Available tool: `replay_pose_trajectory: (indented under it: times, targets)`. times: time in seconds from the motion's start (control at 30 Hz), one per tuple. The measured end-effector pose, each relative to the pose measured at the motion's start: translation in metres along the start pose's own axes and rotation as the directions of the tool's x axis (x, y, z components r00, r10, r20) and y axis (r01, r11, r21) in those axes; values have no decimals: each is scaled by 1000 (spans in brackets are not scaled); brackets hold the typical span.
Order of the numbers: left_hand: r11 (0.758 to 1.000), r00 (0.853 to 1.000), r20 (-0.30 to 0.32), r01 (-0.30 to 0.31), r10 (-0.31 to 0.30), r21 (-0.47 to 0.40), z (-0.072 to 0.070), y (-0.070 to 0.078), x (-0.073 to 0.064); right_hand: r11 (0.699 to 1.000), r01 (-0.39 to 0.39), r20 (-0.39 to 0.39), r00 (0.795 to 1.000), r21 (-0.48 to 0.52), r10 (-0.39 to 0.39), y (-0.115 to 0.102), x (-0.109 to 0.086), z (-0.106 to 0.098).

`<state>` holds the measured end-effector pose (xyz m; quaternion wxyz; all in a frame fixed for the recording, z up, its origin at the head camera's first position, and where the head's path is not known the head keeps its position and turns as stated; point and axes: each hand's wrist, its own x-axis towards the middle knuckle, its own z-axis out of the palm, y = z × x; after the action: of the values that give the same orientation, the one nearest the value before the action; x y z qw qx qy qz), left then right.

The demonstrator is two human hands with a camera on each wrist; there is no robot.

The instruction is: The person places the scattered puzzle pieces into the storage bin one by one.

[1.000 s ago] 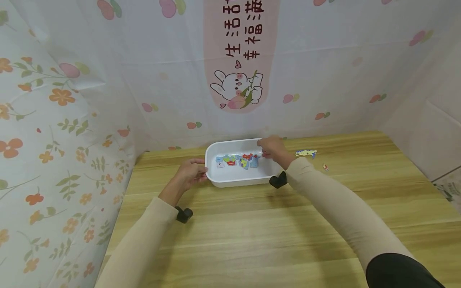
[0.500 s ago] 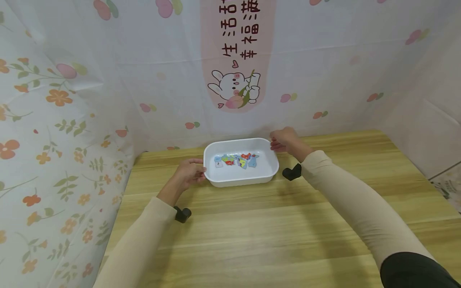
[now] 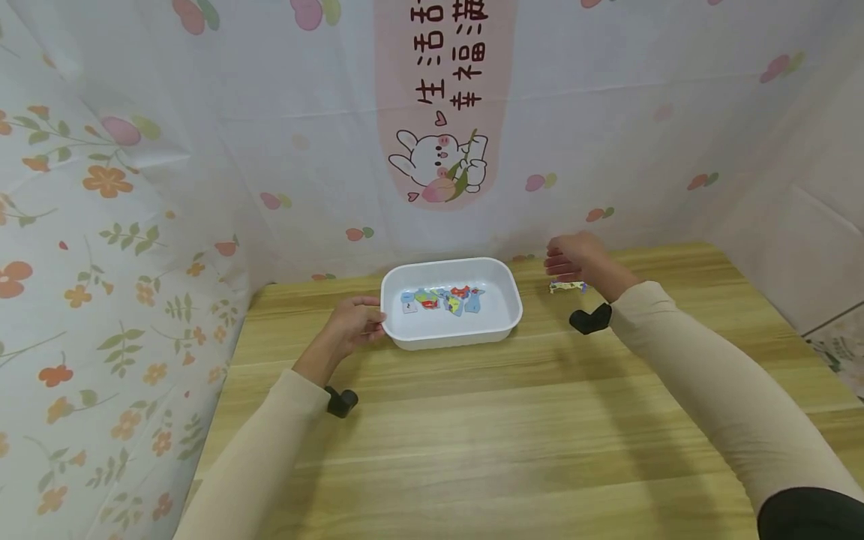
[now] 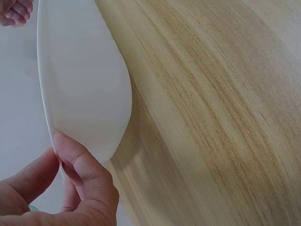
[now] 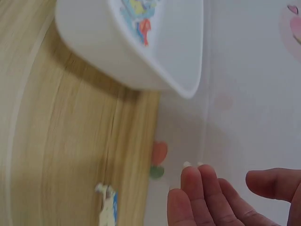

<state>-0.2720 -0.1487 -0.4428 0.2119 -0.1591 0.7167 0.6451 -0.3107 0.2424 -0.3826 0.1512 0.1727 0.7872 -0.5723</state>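
Observation:
A white plastic tub (image 3: 451,341) with rounded corners stands at the back of the wooden table. Several flat, colourful cut-out pieces (image 3: 454,301), in blue, red, yellow and green, lie on its floor. My left hand (image 3: 351,324) pinches the tub's left rim between thumb and fingers, as the left wrist view shows close up (image 4: 80,181). To the right of the tub, my right hand (image 3: 574,259) is raised over the table with its fingers extended and nothing in them. Just below it lies a yellow and blue cut-out piece (image 3: 567,286), partly covered by the hand.
A pale printed cloth (image 3: 324,165) hangs directly behind the tub, and a flowered cloth (image 3: 115,322) borders the table's left side. The wooden table (image 3: 432,435) extends toward me. A black wrist mount (image 3: 590,320) sits under my right wrist.
My right hand has moved from inside the tub's right end, over the rim and rightward to the yellow and blue piece. My left hand keeps its grip on the rim.

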Motion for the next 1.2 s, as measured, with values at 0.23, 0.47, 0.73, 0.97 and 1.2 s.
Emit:
replay_pose_trajectory:
  times: [0.23,0.47,0.73,0.97,1.2]
  targets:
    - [1000,1000,-4,-3,3,9,0,0,1,997,-32,45,999,64,29,14,-1,-29]
    - [1000,1000,-3,-1,1,13,0,1,-1,991,-58,37,998,119,54,30,1,-54]
    - [1000,1000,-8,0,1,16,1,1,-1,983,-104,48,994,149,98,51,1,-77]
    - [1000,1000,-10,1,-1,23,1,1,-1,980,-158,40,987,124,154,70,4,-87]
    - [1000,1000,-7,5,-5,24,0,1,-1,977,-178,12,984,115,177,84,7,-90]
